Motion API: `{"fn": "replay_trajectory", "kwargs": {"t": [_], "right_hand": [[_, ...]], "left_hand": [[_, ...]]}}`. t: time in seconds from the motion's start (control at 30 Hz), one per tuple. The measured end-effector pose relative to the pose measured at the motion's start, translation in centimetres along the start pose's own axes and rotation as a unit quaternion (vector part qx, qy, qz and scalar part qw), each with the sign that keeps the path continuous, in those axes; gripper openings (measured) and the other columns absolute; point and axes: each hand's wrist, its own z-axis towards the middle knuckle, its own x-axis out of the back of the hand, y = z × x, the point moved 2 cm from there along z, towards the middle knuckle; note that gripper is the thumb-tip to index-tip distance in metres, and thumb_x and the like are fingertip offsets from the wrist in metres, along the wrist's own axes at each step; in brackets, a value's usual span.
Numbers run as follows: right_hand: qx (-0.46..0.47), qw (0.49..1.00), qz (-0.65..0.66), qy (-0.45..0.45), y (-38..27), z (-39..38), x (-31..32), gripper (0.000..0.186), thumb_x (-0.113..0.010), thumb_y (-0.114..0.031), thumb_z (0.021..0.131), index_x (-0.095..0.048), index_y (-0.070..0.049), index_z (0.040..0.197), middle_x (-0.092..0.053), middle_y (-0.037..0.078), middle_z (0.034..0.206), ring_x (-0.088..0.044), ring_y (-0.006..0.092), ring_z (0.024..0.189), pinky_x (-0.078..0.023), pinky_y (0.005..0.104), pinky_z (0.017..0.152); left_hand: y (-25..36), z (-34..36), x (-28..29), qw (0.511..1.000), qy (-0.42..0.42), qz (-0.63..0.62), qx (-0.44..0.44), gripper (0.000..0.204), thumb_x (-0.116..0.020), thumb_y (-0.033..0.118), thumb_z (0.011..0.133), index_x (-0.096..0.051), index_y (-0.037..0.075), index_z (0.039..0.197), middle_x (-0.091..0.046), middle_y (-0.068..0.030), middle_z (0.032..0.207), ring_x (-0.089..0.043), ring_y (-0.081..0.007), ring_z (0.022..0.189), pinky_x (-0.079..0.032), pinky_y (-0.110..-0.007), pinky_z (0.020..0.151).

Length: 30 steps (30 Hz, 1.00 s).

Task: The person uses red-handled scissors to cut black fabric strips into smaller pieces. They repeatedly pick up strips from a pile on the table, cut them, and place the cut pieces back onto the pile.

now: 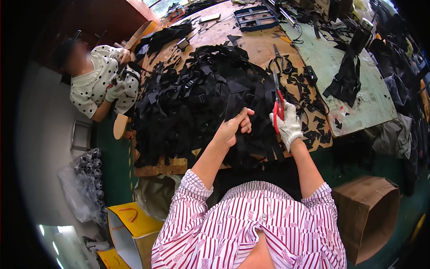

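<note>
Strap heap (pixel 201 98) on the table (pixel 264 41) — tray (pixel 257 28) behind, coworker (pixel 99 74) left.

wooden table (pixel 256 45), heaped black straps (pixel 192 101), blue tray (pixel 260 28)

The straps (pixel 179 107) are matt cloth — the scissor handles (pixel 275 115) smooth plastic.

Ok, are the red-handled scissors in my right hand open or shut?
The red-handled scissors look shut: beyond the right hand, their blades show as one narrow strip.
</note>
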Motion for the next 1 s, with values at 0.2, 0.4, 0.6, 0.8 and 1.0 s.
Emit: {"fn": "replay_trajectory", "kwargs": {"t": [0.2, 0.4, 0.6, 0.8, 1.0], "right_hand": [[0.062, 0.996, -0.057, -0.004, 0.9, -0.8, -0.7, 0.052, -0.068, -0.017, 0.079, -0.043, -0.005, 0.123, -0.06, 0.008, 0.099, -0.061, 0.0201, 0.089, -0.048, 0.0336, 0.078], [0.057, 0.994, 0.089, 0.0, -0.8, -2.1, -0.9, 0.054, -0.07, -0.011, 0.078, -0.04, -0.004, 0.122, -0.054, 0.007, 0.103, -0.057, 0.0147, 0.088, -0.048, 0.0295, 0.078], [0.061, 0.996, 0.038, 0.044, -2.5, 0.5, -0.3, 0.06, -0.07, -0.013, 0.078, -0.036, -0.006, 0.126, -0.056, 0.009, 0.106, -0.059, 0.0208, 0.093, -0.048, 0.0323, 0.081], [0.037, 0.991, -0.118, 0.048, 0.2, 2.4, -1.6, 0.062, -0.068, -0.022, 0.076, -0.039, -0.007, 0.129, -0.056, 0.015, 0.114, -0.057, 0.0315, 0.102, -0.045, 0.038, 0.087], [0.07, 0.997, -0.022, 0.031, 1.9, 1.6, -1.9, 0.059, -0.066, -0.013, 0.075, -0.039, -0.001, 0.126, -0.052, 0.015, 0.116, -0.055, 0.0261, 0.106, -0.044, 0.0345, 0.09]], "left_hand": [[-0.4, 1.7, -0.8, 0.995, 0.094, 0.037, -0.001, 0.038, -0.053, 0.026, 0.094, -0.051, -0.003, 0.118, -0.063, -0.0096, 0.098, -0.061, -0.0195, 0.084, -0.049, -0.032, 0.079], [-1.6, 3.3, 0.2, 0.997, 0.068, -0.019, 0.026, 0.04, -0.059, 0.026, 0.09, -0.051, -0.001, 0.12, -0.059, -0.0141, 0.115, -0.059, -0.0261, 0.103, -0.048, -0.037, 0.09], [-1.4, 2.9, 0.3, 0.997, 0.061, 0.047, -0.01, 0.035, -0.062, 0.025, 0.089, -0.055, -0.001, 0.111, -0.059, -0.0058, 0.08, -0.055, -0.0152, 0.066, -0.047, -0.03, 0.071], [-1.8, 3.4, 1.5, 0.998, 0.057, 0.037, 0.014, 0.035, -0.058, 0.028, 0.091, -0.055, 0.001, 0.111, -0.059, -0.0037, 0.077, -0.052, -0.0129, 0.061, -0.046, -0.029, 0.067], [-2.3, 3.9, 0.1, 0.994, 0.101, -0.022, 0.026, 0.039, -0.053, 0.031, 0.093, -0.053, 0.001, 0.119, -0.062, -0.01, 0.11, -0.061, -0.0201, 0.095, -0.049, -0.033, 0.08]]}}
